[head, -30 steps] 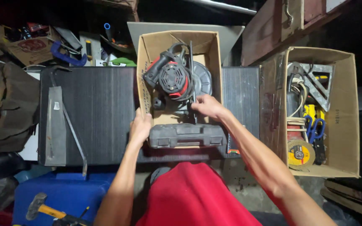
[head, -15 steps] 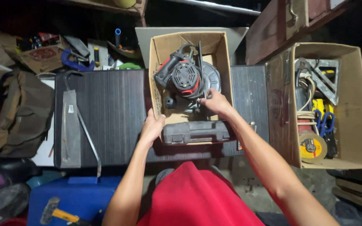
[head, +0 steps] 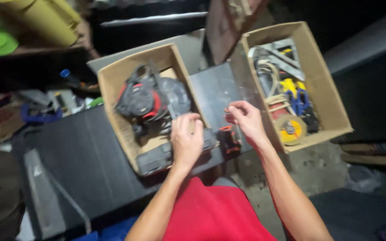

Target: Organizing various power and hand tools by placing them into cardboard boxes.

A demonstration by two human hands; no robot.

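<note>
A: Listing hands: the left hand [head: 186,139] lies flat, fingers loose, over the black case [head: 157,159] in the cardboard box [head: 112,80], just below the circular saw [head: 150,100].

B: The right hand [head: 245,118], open and empty, hovers beside the second box [head: 322,80], near the yellow disc [head: 290,129].

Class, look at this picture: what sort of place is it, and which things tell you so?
Probably a home workshop or garage: a circular saw sits in one cardboard box, another box holds hand tools and a cutting disc, all on a dark workbench.
</note>
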